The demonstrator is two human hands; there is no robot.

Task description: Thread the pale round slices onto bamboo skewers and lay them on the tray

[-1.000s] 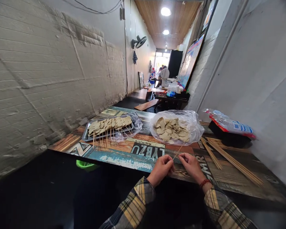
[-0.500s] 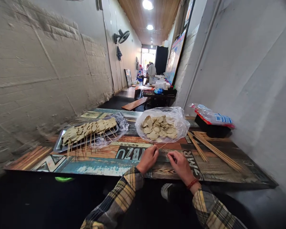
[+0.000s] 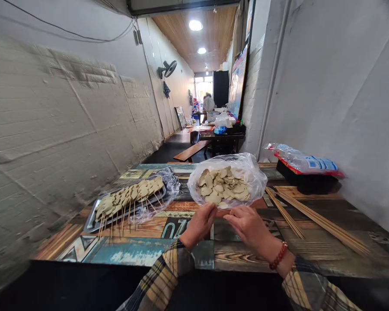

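My left hand [image 3: 199, 224] is closed in a pinch just in front of a clear plastic bag [image 3: 259, 183]. A thin bamboo skewer showed at its fingertips a moment ago; now it is mostly hidden. My right hand [image 3: 248, 224], wearing a red bead bracelet, is closed with fingertips bunched at the bag's near edge; what they hold, if anything, is hidden. Flat, pale greenish-beige slices [image 3: 222, 185] lie heaped in the open bag. To the left, a metal tray [image 3: 91, 221] bears several skewers threaded with such slices [image 3: 129, 196], their sticks pointing towards me.
Loose bamboo skewers [image 3: 324, 222] lie in bundles at the right. Behind them stands a black container [image 3: 306, 177] with a red-and-clear plastic package on top. Crumpled plastic [image 3: 170, 183] lies beside the tray. Walls flank the patterned table [image 3: 126, 255].
My view has tilted upward and shifted. My right hand has moved forward to the bag's near edge, closer to my left hand. The skewer between the hands has become hard to see.
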